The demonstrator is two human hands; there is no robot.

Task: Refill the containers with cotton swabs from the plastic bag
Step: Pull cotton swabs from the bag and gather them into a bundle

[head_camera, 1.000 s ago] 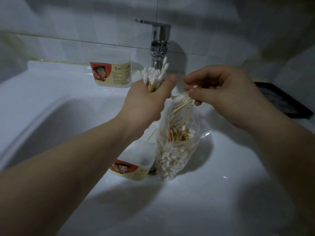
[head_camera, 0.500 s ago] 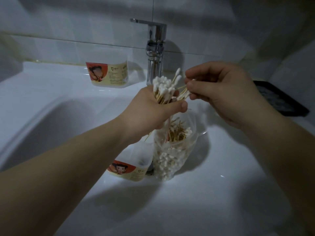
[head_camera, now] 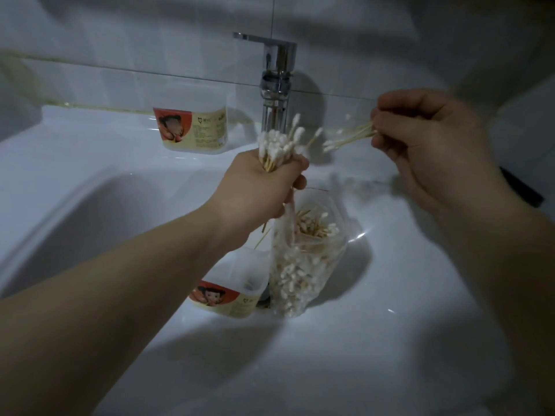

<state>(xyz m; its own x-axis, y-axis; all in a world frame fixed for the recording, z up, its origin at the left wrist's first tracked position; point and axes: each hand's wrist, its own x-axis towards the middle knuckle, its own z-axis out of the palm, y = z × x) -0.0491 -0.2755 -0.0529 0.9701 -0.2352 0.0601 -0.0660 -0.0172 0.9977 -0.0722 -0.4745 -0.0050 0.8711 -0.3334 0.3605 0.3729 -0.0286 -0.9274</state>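
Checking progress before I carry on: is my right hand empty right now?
No, the right hand pinches a few cotton swabs by one end, out to the right of the faucet.

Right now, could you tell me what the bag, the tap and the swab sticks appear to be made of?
Bag: clear, glossy thin plastic; contents show through. Tap: shiny chromed metal, mirror reflections. Swab sticks: tan, likely wood or bamboo.
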